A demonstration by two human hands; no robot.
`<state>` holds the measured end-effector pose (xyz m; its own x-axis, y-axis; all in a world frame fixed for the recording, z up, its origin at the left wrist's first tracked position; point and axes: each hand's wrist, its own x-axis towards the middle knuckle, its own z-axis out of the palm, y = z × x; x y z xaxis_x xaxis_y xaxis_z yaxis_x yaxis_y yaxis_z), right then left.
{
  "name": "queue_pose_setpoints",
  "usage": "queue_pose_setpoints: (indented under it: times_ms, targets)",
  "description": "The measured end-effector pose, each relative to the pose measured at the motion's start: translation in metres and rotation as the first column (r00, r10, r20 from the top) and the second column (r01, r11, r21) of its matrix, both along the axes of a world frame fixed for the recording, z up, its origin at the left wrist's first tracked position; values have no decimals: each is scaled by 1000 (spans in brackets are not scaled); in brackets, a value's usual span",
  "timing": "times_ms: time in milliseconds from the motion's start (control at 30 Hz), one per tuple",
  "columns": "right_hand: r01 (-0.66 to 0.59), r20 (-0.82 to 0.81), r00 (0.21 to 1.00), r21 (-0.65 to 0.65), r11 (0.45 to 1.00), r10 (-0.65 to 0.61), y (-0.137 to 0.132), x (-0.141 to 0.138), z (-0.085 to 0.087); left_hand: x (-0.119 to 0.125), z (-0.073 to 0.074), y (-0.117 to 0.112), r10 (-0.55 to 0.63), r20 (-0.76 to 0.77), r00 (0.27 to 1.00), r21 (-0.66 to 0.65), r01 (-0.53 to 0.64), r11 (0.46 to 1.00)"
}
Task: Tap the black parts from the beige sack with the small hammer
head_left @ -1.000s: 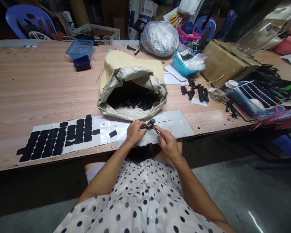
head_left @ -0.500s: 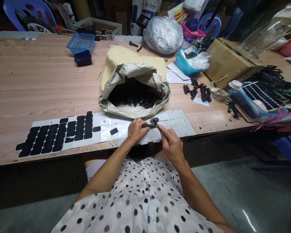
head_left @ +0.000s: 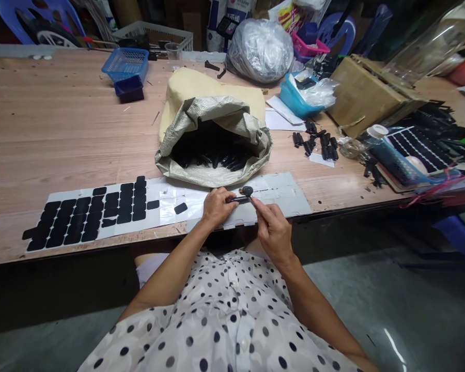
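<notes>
My left hand (head_left: 217, 207) is closed on a slim black handle-like part (head_left: 241, 199) lying low over the grey board (head_left: 282, 194). At the part's right end my right hand (head_left: 276, 230) pinches a thin dark piece, mostly hidden by the fingers. Beside these fingertips sits a black rounded piece (head_left: 247, 191); whether it joins what the right hand holds, I cannot tell. Just behind both hands an open woven sack (head_left: 213, 178) lies on its side, with several black parts (head_left: 232, 161) inside.
Left of the board lies a white sheet (head_left: 153, 214) with rows of black rounded patches (head_left: 77, 222). Small black parts (head_left: 327, 147) are heaped at right, near a cardboard box (head_left: 366, 98). Blue baskets (head_left: 126, 64) and a stuffed plastic bag (head_left: 259, 51) stand farther back.
The view has shifted slightly. Both hands keep nearly the same place and grip, with the black part still between them.
</notes>
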<state>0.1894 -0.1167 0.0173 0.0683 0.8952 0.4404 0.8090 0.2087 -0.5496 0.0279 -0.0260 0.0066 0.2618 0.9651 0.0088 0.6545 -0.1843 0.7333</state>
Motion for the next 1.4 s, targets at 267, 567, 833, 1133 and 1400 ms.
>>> queue_pose_setpoints:
  times_ms: [267, 567, 833, 1133, 1400]
  targets:
    - [-16, 65, 998, -26, 1000, 17, 0, -1, -17, 1, -1, 0, 5, 26, 1000, 11, -5, 1000]
    - [25, -30, 999, 54, 998, -24, 2, 9, -1, 0, -5, 2, 10, 63, 998, 22, -12, 1000]
    - [47, 42, 998, -21, 999, -46, -4, 7, -13, -2, -5, 1, 5, 60, 998, 37, -8, 999]
    - [306, 69, 949, 17, 952, -307, 15, 39, -6, -5, -11, 2, -22, 50, 999, 71, 19, 997]
    - [527, 281, 807, 56, 848, -520, 43, 82, -35, -7, -12, 1, -36, 39, 999, 104, 32, 994]
